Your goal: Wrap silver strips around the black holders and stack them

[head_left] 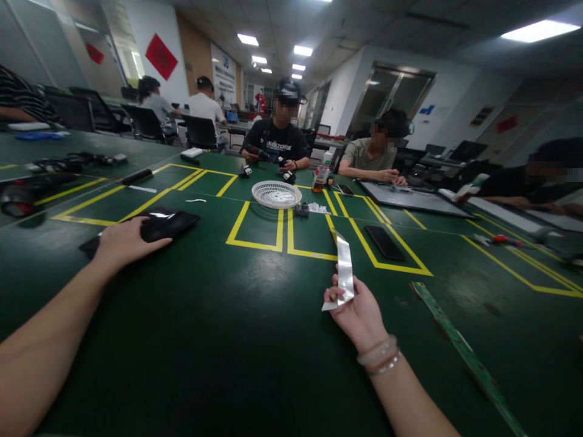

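My left hand [122, 244] is at a shiny black pouch [170, 226] on the green table, its fingers over the near left part and its thumb along the front edge. The fingertips are partly hidden against the pouch. My right hand [357, 308] is turned palm up above the table, fingers curled around a silver foil strip [345, 267]. The strip stands up from the fingers, with its lower end folded to the left. A narrow green circuit board strip [464, 352] lies on the table to the right of my right forearm.
A white plastic basket [277, 194] stands mid-table, near a small dark part [302, 210] and a bottle [321, 175]. A black phone [384, 243] lies within yellow tape lines. Dark tools and cables [75, 161] are at the left. Several people sit around the far side.
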Demonstrator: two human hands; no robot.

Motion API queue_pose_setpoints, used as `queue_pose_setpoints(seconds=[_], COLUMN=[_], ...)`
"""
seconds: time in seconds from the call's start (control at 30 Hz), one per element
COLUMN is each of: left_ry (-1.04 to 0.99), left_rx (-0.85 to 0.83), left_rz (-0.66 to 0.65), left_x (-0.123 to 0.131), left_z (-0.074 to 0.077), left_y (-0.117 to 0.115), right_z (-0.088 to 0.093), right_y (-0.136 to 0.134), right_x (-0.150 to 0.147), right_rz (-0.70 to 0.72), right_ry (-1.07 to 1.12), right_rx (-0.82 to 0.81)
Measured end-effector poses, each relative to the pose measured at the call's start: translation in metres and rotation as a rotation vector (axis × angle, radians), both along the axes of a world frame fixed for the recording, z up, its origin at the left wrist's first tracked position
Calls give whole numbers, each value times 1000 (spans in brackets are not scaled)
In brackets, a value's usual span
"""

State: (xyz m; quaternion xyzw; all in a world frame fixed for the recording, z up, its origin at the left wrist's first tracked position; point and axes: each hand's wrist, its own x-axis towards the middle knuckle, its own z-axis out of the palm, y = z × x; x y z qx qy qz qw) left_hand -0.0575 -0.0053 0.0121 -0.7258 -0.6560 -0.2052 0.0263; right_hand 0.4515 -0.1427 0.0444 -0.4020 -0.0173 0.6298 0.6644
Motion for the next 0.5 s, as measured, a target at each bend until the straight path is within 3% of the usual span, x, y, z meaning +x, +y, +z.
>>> queue_pose_setpoints(seconds=[0.1,0.3,0.4,0.5], left_ry=[4,54,62,51], left_rx=[85,-18,-92,-120], left_rz=[-143,-687,-878,-926], left_x=[56,172,202,212], left_z=[10,25,25,22], left_y=[-12,-70,-94,-101], right_z=[1,2,1,1], right_y=[0,0,0,0], right_x=[-1,0,0,0], right_rz=[13,45,48,67], right_ry=[5,18,20,15], right_rx=[20,42,58,85])
